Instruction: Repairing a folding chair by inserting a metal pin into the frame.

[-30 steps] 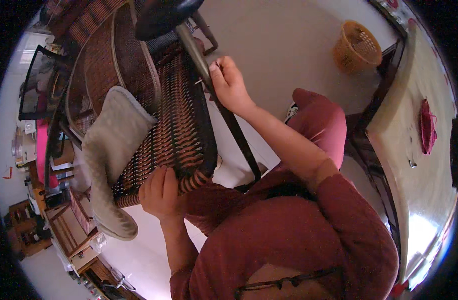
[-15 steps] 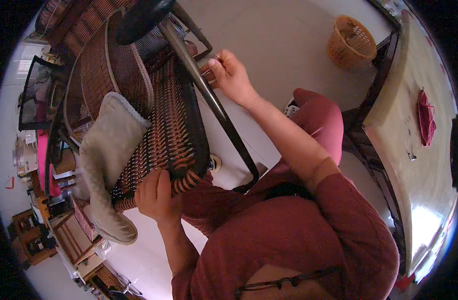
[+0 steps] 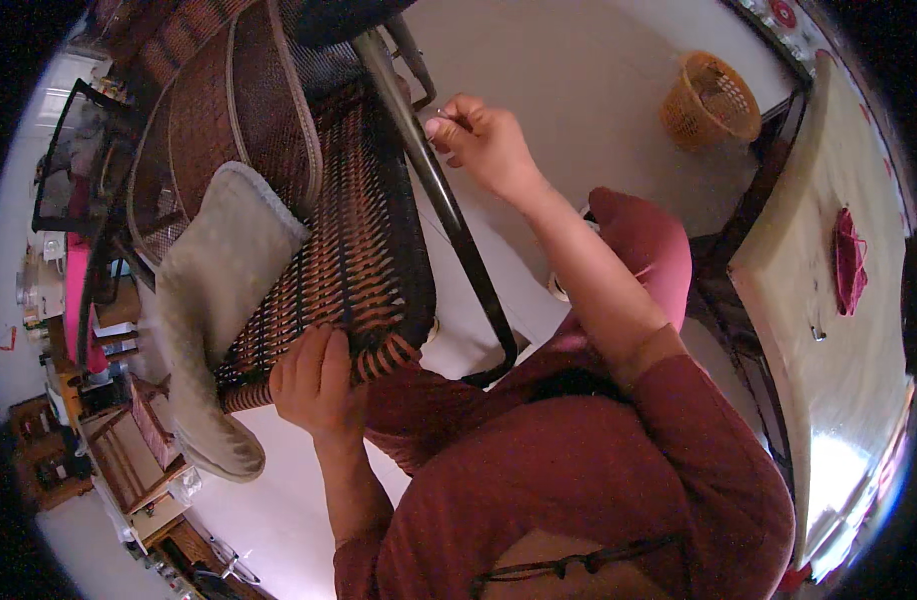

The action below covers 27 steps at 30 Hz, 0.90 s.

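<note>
A dark chair with a brown and black woven seat (image 3: 329, 270) stands in front of me, tilted in the view. My left hand (image 3: 317, 388) lies over the seat's front edge, its fingers curled on the weave. To the right of the chair's shiny dark metal armrest tube (image 3: 444, 205), my right hand (image 3: 487, 148) is raised in a pinch. Something small and thin pokes out between its fingertips, too small to name. A beige boot-shaped cloth piece (image 3: 214, 290) with a fuzzy edge drapes over the seat's left side.
An orange openwork plastic basket (image 3: 712, 105) sits on the floor at the far right. On the pale-topped table (image 3: 809, 270) at right lie a dark pink cloth item (image 3: 851, 262) and a small metal piece (image 3: 819, 333). Wooden furniture (image 3: 129, 460) stands at left.
My right hand has drawn back to the right, away from the chair's side and clear of the armrest tube. My left hand stays on the seat edge. The view has shifted slightly.
</note>
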Tool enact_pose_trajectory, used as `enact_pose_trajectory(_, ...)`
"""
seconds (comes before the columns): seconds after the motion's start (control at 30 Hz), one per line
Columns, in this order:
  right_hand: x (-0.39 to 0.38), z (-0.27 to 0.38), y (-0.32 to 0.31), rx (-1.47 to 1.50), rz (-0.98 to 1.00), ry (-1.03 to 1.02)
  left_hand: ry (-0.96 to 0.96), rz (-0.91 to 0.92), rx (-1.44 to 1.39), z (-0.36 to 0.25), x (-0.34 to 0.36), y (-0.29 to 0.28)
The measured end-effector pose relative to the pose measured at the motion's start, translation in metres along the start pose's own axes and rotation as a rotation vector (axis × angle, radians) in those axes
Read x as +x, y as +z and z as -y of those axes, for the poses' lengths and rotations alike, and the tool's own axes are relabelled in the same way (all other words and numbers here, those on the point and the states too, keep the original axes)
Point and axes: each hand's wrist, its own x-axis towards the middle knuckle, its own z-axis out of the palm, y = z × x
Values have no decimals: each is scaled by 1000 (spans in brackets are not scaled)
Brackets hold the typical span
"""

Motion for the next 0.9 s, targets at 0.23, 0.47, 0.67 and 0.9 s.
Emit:
enact_pose_trajectory(0.23, 1, 1, 0, 206, 27, 187, -14, -31, 9, -1, 1, 1)
enact_pose_trajectory(0.47, -4, -2, 11, 464, -79, 290, -1, -13, 23, 0, 1, 1)
enact_pose_trajectory(0.67, -4, -2, 10, 381, -110, 291, -2, 2, 33, 1, 2, 3)
enact_pose_trajectory(0.9, -11, -2, 10, 413, -116, 195, 11, 3, 21, 1, 1, 1)
